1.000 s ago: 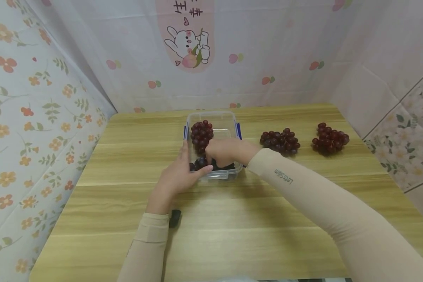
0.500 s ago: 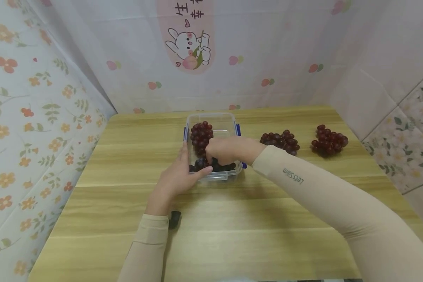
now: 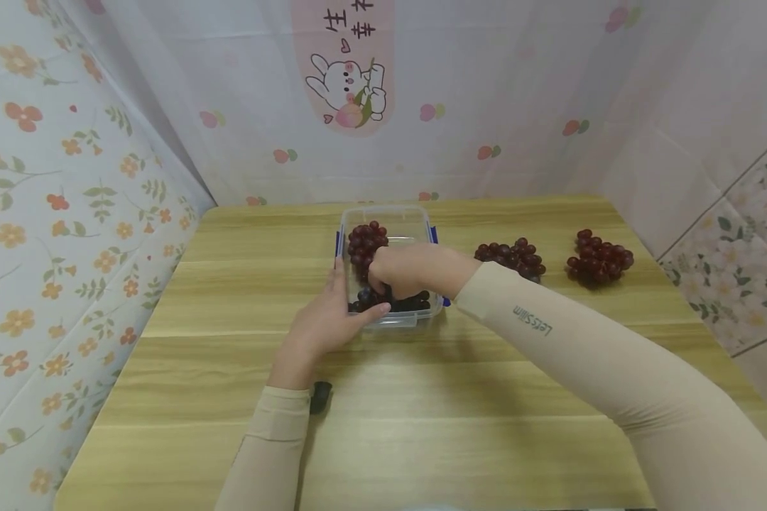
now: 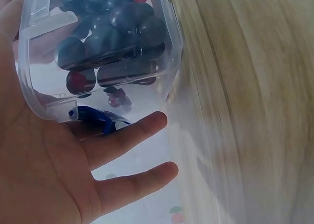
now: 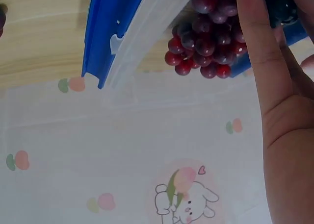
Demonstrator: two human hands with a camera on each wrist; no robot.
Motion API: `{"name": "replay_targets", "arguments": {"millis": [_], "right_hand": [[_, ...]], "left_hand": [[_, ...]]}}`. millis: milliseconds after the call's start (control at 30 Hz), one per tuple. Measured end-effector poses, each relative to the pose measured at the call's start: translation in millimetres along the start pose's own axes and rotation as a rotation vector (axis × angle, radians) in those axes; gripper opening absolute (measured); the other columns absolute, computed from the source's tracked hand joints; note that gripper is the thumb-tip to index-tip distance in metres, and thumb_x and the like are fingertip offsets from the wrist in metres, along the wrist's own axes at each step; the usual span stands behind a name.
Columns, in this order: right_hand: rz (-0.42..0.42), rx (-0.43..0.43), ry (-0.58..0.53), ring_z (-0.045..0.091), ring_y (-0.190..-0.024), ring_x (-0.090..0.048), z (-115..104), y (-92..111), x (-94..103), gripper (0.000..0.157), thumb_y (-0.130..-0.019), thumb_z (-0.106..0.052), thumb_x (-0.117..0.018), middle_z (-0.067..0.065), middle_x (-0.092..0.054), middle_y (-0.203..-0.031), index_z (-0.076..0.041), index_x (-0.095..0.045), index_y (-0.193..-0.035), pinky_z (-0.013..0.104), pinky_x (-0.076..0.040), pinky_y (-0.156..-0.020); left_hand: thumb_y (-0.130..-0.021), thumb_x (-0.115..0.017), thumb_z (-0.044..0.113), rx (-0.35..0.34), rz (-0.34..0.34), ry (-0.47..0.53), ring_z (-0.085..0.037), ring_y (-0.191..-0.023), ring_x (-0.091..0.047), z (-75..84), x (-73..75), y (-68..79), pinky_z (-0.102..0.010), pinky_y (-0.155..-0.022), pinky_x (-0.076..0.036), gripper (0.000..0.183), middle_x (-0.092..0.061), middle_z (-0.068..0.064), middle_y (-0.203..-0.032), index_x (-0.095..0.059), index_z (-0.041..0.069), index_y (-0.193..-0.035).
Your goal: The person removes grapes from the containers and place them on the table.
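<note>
Your left hand (image 3: 322, 319), fingers spread, braces the near-left corner of the clear plastic box (image 3: 398, 321); at the box's near end, your right hand (image 3: 408, 271) pinches round blackish-purple grapes (image 3: 364, 297), seemingly settling them. Next calls for gentle release, sparing the dark-red grape bunch (image 3: 365, 245) beyond.

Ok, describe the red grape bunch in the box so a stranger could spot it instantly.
On the wooden table stands a clear box with blue clips. Inside, the red grape bunch lies along the left wall. Unlike the two red bunches to the right, it is in the box; unlike the dark grapes at the near end, it is reddish.
</note>
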State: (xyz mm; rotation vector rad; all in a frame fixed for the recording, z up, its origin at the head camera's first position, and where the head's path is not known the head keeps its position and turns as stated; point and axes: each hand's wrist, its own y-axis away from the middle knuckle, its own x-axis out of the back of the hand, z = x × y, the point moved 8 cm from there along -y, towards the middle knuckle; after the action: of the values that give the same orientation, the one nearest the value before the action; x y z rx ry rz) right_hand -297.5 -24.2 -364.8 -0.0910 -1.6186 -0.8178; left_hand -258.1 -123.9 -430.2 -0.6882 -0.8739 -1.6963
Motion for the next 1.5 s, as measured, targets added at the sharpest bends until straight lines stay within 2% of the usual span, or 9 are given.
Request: {"name": "replay_targets", "arguments": {"millis": [133, 267, 500, 733, 967, 1267, 1500], "right_hand": [[0.029, 0.012, -0.005, 0.021, -0.107, -0.074, 0, 3, 7.5, 0.019, -0.094, -0.001, -0.076, 0.009, -0.078, -0.117, -0.009, -0.081, -0.11, 0.034, -0.064, -0.092], [0.036, 0.004, 0.0, 0.022, -0.111, -0.072, 2, 9, 16.8, 0.02, -0.095, 0.0, -0.074, 0.01, -0.076, -0.119, -0.009, -0.08, -0.112, 0.036, -0.063, -0.093], [0.079, 0.014, -0.007, 0.026, -0.117, -0.07, 4, 19, 33.9, 0.023, -0.094, 0.003, -0.071, 0.011, -0.075, -0.122, -0.008, -0.08, -0.113, 0.038, -0.061, -0.097], [0.084, 0.0, -0.029, 0.025, -0.117, -0.069, 1, 24, 38.7, 0.022, -0.096, 0.002, -0.07, 0.01, -0.073, -0.122, -0.009, -0.079, -0.113, 0.038, -0.06, -0.099], [0.138, -0.022, -0.071, 0.027, -0.117, -0.066, -1, 32, 48.4, 0.021, -0.096, 0.001, -0.071, 0.012, -0.069, -0.125, -0.01, -0.079, -0.112, 0.039, -0.06, -0.099], [0.25, -0.038, -0.093, 0.028, -0.111, -0.067, -6, 45, 60.4, 0.019, -0.095, -0.003, -0.074, 0.013, -0.066, -0.123, -0.011, -0.078, -0.112, 0.04, -0.059, -0.096], [0.285, -0.029, -0.117, 0.027, -0.107, -0.068, -8, 53, 61.6, 0.019, -0.095, -0.002, -0.073, 0.012, -0.066, -0.122, -0.01, -0.078, -0.112, 0.04, -0.061, -0.094]], "left_hand": [[-0.085, -0.049, 0.095, 0.012, -0.004, -0.01, -0.04, -0.158, -0.039, 1.3, 0.1, 1.3, -0.052, -0.093, -0.06, 0.134, 0.007, -0.011, -0.18, 0.022, 0.017, -0.168], [-0.084, -0.047, 0.096, 0.012, -0.013, -0.014, -0.04, -0.157, -0.041, 1.8, 0.6, 2.9, -0.051, -0.09, -0.06, 0.134, 0.008, -0.011, -0.18, 0.023, 0.018, -0.168], [-0.083, -0.048, 0.097, 0.009, -0.014, -0.023, -0.041, -0.156, -0.042, 4.1, 1.5, 2.5, -0.057, -0.101, -0.058, 0.137, 0.007, -0.013, -0.18, 0.021, 0.015, -0.168], [-0.083, -0.048, 0.097, 0.012, -0.014, -0.026, -0.041, -0.155, -0.044, 3.4, 2.9, 2.7, -0.058, -0.104, -0.056, 0.137, 0.006, -0.013, -0.18, 0.021, 0.015, -0.168], [-0.083, -0.047, 0.098, 0.001, -0.009, -0.059, -0.042, -0.154, -0.044, 4.7, 4.2, 2.6, -0.059, -0.104, -0.056, 0.137, 0.003, -0.017, -0.18, 0.02, 0.014, -0.169], [-0.086, -0.053, 0.092, -0.018, 0.008, -0.021, -0.043, -0.149, -0.051, 6.1, 3.8, 3.3, -0.059, -0.102, -0.057, 0.135, 0.002, -0.016, -0.18, 0.019, 0.014, -0.17], [-0.086, -0.053, 0.092, -0.022, 0.007, -0.015, -0.043, -0.149, -0.051, 6.2, 3.2, 3.6, -0.059, -0.105, -0.055, 0.136, 0.002, -0.017, -0.18, 0.018, 0.013, -0.169]]}}
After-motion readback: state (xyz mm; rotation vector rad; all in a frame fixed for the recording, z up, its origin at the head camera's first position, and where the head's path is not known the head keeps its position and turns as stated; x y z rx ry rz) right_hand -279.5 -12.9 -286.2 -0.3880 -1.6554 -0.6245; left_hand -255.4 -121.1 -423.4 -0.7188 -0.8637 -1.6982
